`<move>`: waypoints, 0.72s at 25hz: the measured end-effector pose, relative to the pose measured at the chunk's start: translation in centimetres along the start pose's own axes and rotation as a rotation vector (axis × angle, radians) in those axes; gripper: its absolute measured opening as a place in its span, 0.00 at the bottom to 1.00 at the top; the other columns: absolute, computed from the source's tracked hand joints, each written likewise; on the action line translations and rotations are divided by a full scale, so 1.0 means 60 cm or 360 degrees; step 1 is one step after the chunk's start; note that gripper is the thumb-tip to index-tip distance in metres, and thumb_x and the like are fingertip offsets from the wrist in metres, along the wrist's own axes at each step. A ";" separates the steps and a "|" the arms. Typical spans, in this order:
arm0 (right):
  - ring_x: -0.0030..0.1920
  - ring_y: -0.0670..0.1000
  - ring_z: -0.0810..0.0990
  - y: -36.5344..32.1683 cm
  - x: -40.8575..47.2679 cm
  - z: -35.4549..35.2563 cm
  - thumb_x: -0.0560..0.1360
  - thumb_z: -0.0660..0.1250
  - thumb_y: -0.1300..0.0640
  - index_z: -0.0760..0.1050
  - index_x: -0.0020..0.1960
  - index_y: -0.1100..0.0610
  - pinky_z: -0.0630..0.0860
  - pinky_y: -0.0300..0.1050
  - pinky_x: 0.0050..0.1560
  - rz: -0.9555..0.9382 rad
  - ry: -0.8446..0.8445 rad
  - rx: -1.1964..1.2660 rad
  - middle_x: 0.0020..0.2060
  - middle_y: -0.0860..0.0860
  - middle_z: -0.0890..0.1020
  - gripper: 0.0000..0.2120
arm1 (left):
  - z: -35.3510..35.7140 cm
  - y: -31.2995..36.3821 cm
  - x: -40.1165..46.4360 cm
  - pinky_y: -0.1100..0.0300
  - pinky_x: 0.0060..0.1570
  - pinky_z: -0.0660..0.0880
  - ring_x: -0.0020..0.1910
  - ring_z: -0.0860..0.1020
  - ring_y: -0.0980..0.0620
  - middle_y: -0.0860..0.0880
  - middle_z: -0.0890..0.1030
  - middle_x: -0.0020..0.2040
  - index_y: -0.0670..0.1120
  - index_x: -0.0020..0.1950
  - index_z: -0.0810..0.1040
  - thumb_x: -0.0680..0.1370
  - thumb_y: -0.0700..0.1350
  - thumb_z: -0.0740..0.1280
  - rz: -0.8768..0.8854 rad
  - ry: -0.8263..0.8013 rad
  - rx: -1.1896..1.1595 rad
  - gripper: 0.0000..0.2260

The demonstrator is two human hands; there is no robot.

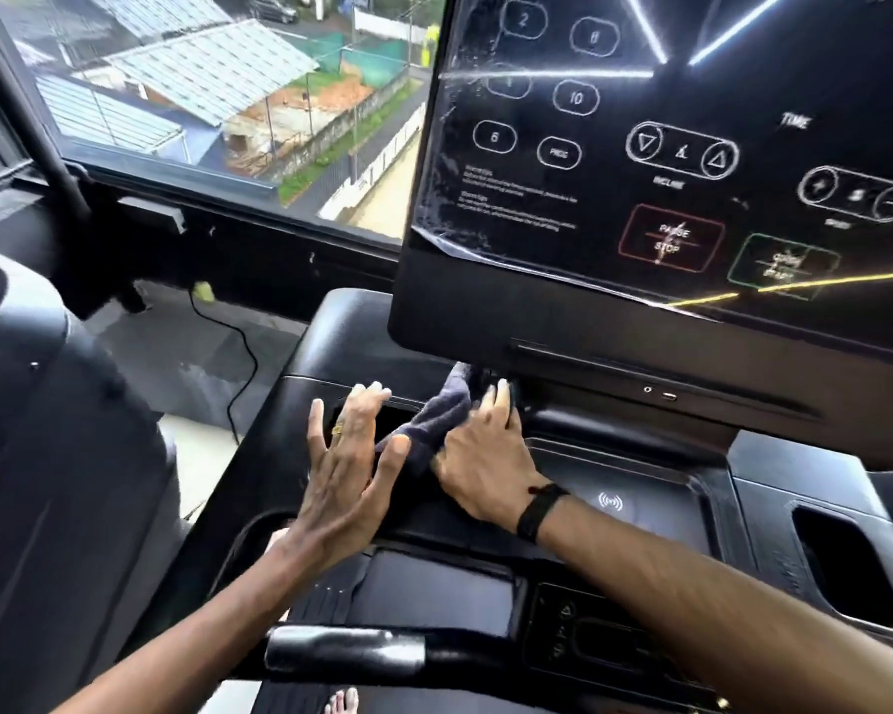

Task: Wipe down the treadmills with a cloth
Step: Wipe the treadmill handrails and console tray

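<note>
A black treadmill console [640,487] fills the lower middle, with its large touch screen [666,146] rising at the upper right. A dark grey cloth [436,420] lies bunched on the console tray just under the screen's lower left corner. My right hand [485,456] grips the cloth and presses it against the tray. My left hand [346,456] hovers just left of the cloth, fingers spread, thumb near the cloth's edge, holding nothing. It wears a ring; my right wrist has a black band.
A black handlebar [346,654] crosses the bottom. A cup holder recess [846,569] sits at the right. Another black machine [47,456] stands at the left. A cable [238,353] runs on the floor under a large window [228,85].
</note>
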State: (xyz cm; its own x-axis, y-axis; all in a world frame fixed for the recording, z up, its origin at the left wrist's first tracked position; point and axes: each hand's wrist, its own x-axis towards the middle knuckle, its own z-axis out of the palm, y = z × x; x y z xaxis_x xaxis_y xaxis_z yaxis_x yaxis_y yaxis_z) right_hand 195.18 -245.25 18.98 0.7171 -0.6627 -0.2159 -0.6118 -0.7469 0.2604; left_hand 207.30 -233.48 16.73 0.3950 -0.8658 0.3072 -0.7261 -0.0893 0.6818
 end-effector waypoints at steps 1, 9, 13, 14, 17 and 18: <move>0.72 0.78 0.56 0.012 -0.013 0.003 0.78 0.41 0.45 0.70 0.72 0.62 0.46 0.75 0.71 0.0022 -0.0094 -0.0041 0.69 0.76 0.65 0.34 | 0.007 0.014 -0.003 0.49 0.77 0.34 0.80 0.52 0.58 0.49 0.64 0.78 0.46 0.77 0.61 0.80 0.67 0.40 0.0016 0.0018 0.0000 0.35; 0.74 0.77 0.51 0.118 -0.116 0.008 0.82 0.53 0.45 0.53 0.77 0.70 0.55 0.70 0.73 0.0388 -0.0124 0.0238 0.73 0.77 0.53 0.35 | 0.075 0.086 -0.013 0.53 0.77 0.36 0.79 0.58 0.55 0.48 0.67 0.76 0.46 0.74 0.67 0.82 0.58 0.46 0.0000 0.0158 -0.0013 0.26; 0.80 0.60 0.43 0.128 -0.092 0.039 0.77 0.47 0.32 0.47 0.81 0.56 0.45 0.67 0.76 -0.0431 0.0450 0.0357 0.80 0.59 0.47 0.41 | 0.114 0.103 -0.004 0.55 0.77 0.37 0.77 0.62 0.54 0.49 0.68 0.75 0.44 0.76 0.63 0.81 0.59 0.47 -0.0089 0.0234 -0.0020 0.28; 0.81 0.55 0.44 0.143 -0.070 0.051 0.76 0.44 0.30 0.48 0.82 0.53 0.41 0.64 0.77 -0.0593 0.0422 0.0310 0.81 0.55 0.48 0.41 | 0.119 0.105 -0.001 0.54 0.77 0.38 0.76 0.62 0.55 0.50 0.68 0.74 0.44 0.76 0.62 0.81 0.59 0.48 -0.0102 0.0261 -0.0004 0.28; 0.80 0.48 0.44 0.193 -0.031 0.075 0.80 0.48 0.32 0.48 0.82 0.50 0.27 0.49 0.75 -0.0756 0.0309 0.0378 0.81 0.50 0.49 0.36 | 0.128 0.115 0.006 0.55 0.77 0.38 0.76 0.59 0.59 0.54 0.64 0.74 0.42 0.76 0.60 0.81 0.59 0.49 -0.0063 0.0294 0.0107 0.29; 0.80 0.47 0.44 0.207 -0.032 0.080 0.81 0.50 0.34 0.48 0.82 0.50 0.27 0.46 0.74 -0.0776 0.0359 0.0361 0.81 0.49 0.50 0.35 | 0.131 0.116 0.008 0.55 0.77 0.38 0.77 0.59 0.57 0.53 0.63 0.75 0.42 0.77 0.60 0.81 0.58 0.50 -0.0035 0.0269 0.0158 0.29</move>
State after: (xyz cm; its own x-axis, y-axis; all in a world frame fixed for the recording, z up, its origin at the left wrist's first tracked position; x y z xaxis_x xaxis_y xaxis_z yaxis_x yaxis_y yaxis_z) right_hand 184.57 -253.51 18.10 0.9720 -0.2299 -0.0478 -0.2315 -0.9723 -0.0323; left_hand 198.01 -238.37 16.39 0.4943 -0.7688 0.4058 -0.7648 -0.1628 0.6233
